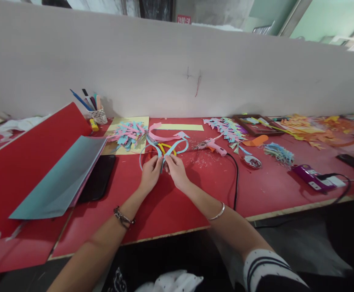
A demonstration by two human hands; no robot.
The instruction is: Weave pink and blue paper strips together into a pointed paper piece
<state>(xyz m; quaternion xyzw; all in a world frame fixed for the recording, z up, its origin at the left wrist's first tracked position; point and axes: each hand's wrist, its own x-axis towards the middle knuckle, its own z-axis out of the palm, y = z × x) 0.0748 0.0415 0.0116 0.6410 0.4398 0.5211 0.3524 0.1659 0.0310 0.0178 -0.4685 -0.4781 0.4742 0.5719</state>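
Observation:
Close together above the red table, my left hand and my right hand are both closed, fingertips pinching a light blue paper strip. Its ends rise past my fingers and curl at the right; whether it is one strip or two I cannot tell. Just behind my fingers lies a yellow-handled tool, partly hidden. A curled pink paper strip rests beyond it. To the right is a pink glue gun with a black cord. Pink and blue paper pieces are heaped at the left.
A red board and a light blue sheet lean at the left, over a black flat object. A pen cup stands behind. Rightward lie a fringed paper garland, a small dish and a purple power strip.

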